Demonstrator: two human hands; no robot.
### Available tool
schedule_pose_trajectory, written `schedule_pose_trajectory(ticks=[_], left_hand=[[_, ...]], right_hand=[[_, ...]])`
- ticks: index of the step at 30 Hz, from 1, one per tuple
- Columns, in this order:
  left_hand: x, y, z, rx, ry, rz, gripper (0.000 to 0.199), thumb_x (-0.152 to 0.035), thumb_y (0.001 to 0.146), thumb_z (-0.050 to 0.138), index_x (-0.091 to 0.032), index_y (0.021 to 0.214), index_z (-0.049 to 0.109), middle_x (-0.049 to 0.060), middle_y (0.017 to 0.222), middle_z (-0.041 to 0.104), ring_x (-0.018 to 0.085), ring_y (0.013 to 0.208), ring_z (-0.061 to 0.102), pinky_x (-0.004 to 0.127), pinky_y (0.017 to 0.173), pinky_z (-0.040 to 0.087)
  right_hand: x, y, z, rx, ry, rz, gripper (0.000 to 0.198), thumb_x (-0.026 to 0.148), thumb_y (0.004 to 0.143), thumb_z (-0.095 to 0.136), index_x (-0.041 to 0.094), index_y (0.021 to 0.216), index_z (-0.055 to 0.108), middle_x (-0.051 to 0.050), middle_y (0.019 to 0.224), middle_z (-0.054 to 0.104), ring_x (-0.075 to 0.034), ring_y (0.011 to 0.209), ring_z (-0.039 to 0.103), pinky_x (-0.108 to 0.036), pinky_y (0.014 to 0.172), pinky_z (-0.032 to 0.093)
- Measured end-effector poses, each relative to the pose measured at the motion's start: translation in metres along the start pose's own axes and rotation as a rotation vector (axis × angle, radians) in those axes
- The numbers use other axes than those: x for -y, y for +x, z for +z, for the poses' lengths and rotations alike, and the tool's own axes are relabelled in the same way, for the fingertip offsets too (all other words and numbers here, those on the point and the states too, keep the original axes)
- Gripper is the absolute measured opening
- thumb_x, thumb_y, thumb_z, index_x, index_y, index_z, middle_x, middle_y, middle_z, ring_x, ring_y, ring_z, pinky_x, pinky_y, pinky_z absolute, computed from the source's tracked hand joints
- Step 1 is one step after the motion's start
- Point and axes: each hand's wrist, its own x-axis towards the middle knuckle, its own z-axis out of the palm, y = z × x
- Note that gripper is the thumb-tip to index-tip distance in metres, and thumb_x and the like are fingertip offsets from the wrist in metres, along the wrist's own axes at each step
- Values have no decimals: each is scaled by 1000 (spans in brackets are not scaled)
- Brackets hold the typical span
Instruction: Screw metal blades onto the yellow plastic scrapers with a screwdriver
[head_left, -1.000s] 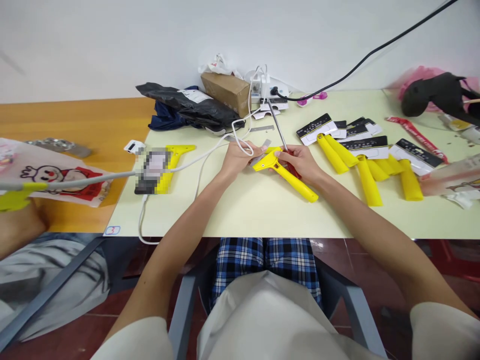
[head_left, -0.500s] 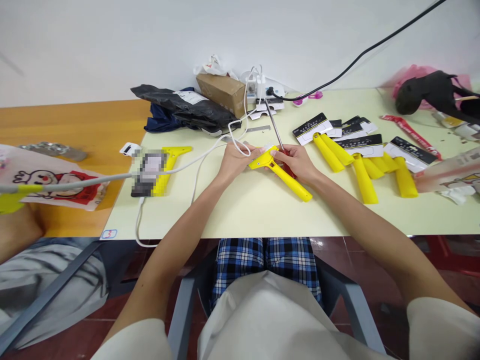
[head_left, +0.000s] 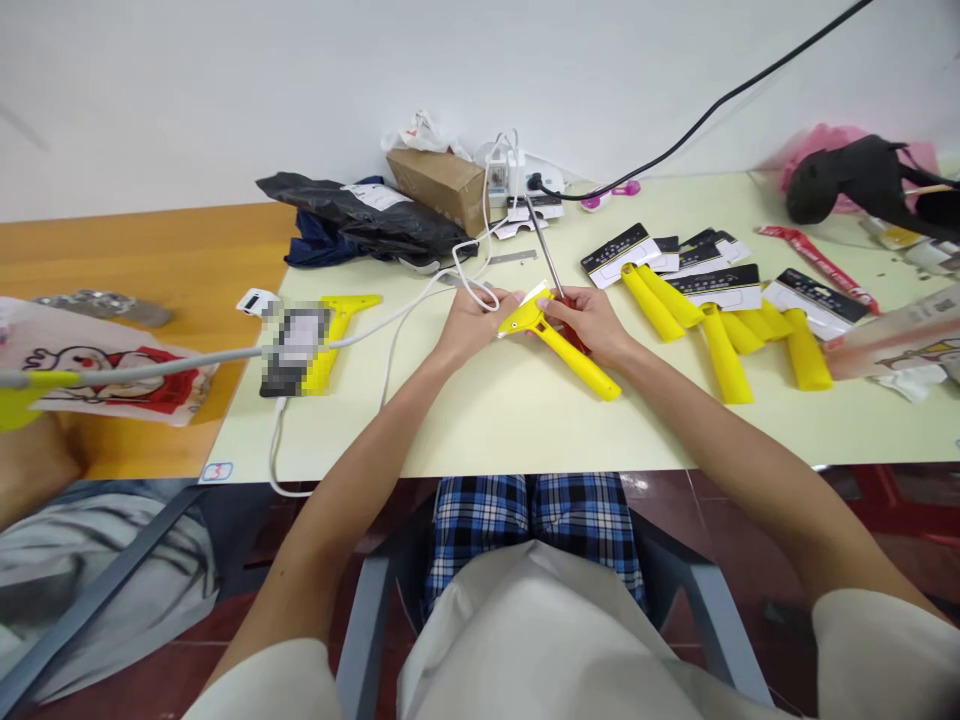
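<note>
A yellow scraper [head_left: 582, 366] is held between both hands above the table, its handle slanting down to the right. My left hand [head_left: 468, 324] pinches the left side of its wide head, where a pale strip shows along the far edge. My right hand [head_left: 600, 324] has its thumb on the head near the neck. The same hand also grips a red-handled screwdriver [head_left: 545, 246], whose long metal shaft points away toward the wall. The fingers partly hide the red handle.
Several yellow handles [head_left: 726, 360] and black-and-white cards [head_left: 619, 252] lie to the right. A phone [head_left: 281, 385] and another yellow scraper [head_left: 341, 325] are at left, crossed by a white cable [head_left: 390, 320]. Behind are a black plastic bag [head_left: 375, 222] and a cardboard box [head_left: 442, 185].
The scraper's head has tilted slightly in my fingers, and more of the pale strip at its far edge shows. Both hands keep their hold; the whole view has shifted a little.
</note>
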Motion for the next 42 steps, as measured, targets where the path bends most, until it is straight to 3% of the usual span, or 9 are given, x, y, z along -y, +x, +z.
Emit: schedule_pose_trajectory(ticks=[4, 8, 11, 16, 22, 26, 31, 36, 42], left_hand=[[1, -2, 1, 128, -43, 5, 46, -62, 94, 75, -17, 96, 84, 6, 84, 77, 16, 69, 68, 25, 59, 50], [5, -4, 4, 139, -22, 39, 58, -53, 82, 90, -21, 129, 78, 10, 115, 81, 21, 97, 76, 28, 80, 60], [10, -3, 1, 193, -6, 95, 64, -46, 76, 95, -22, 132, 75, 11, 120, 80, 23, 109, 76, 29, 89, 60], [5, 0, -10, 324, -53, 71, 68, -46, 78, 94, -24, 138, 74, 13, 130, 78, 28, 120, 74, 30, 87, 61], [-2, 1, -21, 413, -11, 43, 68, -46, 81, 91, -26, 144, 74, 13, 134, 77, 26, 114, 73, 26, 76, 60], [-5, 2, -25, 450, -28, 17, 72, -50, 84, 88, -25, 150, 70, 12, 123, 79, 21, 94, 74, 25, 62, 60], [-6, 3, -24, 385, -87, -14, 61, -56, 92, 79, -19, 141, 76, 10, 103, 79, 16, 77, 73, 25, 56, 62], [-3, 4, -22, 362, -112, -80, 66, -55, 88, 85, -15, 141, 76, 9, 84, 79, 17, 65, 73, 26, 52, 61], [-3, 3, -19, 320, -133, -92, 64, -52, 84, 90, -13, 134, 78, 10, 85, 80, 17, 67, 73, 25, 53, 62]], right_hand=[[-2, 1, 1, -28, 40, -24, 41, 56, 80, 93, 21, 95, 77, -6, 87, 80, -20, 62, 73, -27, 44, 53], [1, 1, 3, -59, 70, -3, 44, 56, 76, 95, 20, 92, 74, -3, 77, 72, -17, 57, 66, -29, 49, 60], [4, 0, 5, -79, 114, 11, 44, 53, 73, 96, 20, 85, 70, 2, 66, 59, -12, 53, 55, -32, 53, 65], [6, 1, 3, -83, 92, -21, 40, 48, 74, 94, 20, 81, 67, 5, 63, 45, -10, 53, 46, -31, 51, 64], [8, 0, 0, -39, 56, -25, 31, 44, 78, 89, 18, 86, 72, 4, 64, 48, -12, 55, 51, -30, 51, 63], [9, 0, -2, -39, 59, -29, 28, 41, 80, 87, 18, 88, 73, 4, 63, 47, -14, 56, 56, -29, 49, 61], [7, 2, -5, -56, 25, -59, 25, 38, 82, 83, 18, 82, 70, 4, 62, 45, -12, 52, 52, -26, 48, 57], [5, 3, -6, -47, -11, -74, 25, 39, 85, 80, 17, 81, 69, 5, 61, 46, -9, 50, 43, -25, 47, 50], [8, 1, -6, -54, -86, -83, 39, 53, 85, 86, 16, 91, 78, 2, 64, 59, -10, 54, 50, -23, 47, 42]])
